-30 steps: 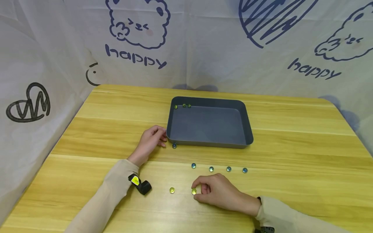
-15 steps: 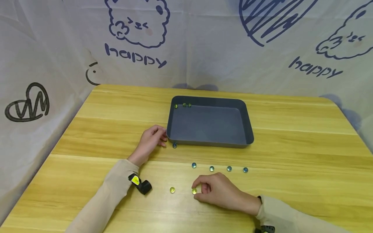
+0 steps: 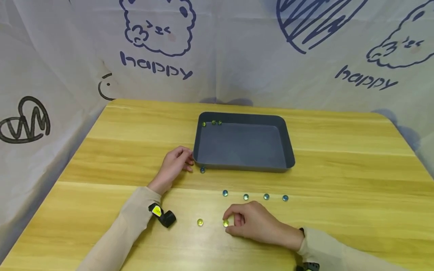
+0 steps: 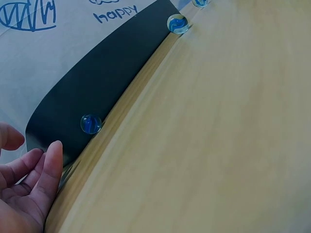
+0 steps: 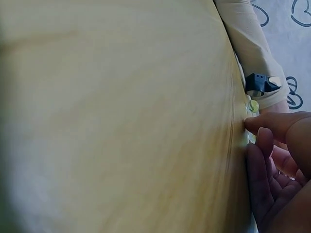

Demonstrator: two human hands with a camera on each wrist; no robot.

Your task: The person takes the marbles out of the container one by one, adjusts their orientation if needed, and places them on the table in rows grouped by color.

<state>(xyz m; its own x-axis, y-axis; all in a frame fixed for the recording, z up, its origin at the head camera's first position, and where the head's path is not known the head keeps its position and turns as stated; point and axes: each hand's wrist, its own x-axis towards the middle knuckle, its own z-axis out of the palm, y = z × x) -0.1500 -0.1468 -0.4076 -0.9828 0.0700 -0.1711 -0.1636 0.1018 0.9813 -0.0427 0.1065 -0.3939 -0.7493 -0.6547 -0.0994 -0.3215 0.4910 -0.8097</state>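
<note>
1. Head view: the right hand point(image 3: 252, 225) has a yellow marble point(image 3: 226, 223) pinched between thumb and forefinger, in front of the tray point(image 3: 242, 146) and well apart from its near wall; the hold is narrow, on a round, smooth thing, so uneven pressure could squirt it loose; a second yellow marble point(image 3: 200, 222) lies beyond the tray's near left corner, towards the person, and four blue marbles point(image 3: 245, 197) sit in a row between tray and right hand, where a low sweep of the knuckles could scatter them; three yellow marbles point(image 3: 214, 122) show inside, by the tray's far wall, and a jolt could set them rolling.

2. Left wrist view: the left hand point(image 4: 29, 187) grips nothing, its fingers loosely bent at the tray's near left corner (touching or just short, I cannot tell); a nudge there could shift the tray into the lone blue marble point(image 4: 91, 124) beside its near wall.

3. Right wrist view: the fingertips mostly hide the pinched marble; how firm the hold is, I cannot tell.
</note>
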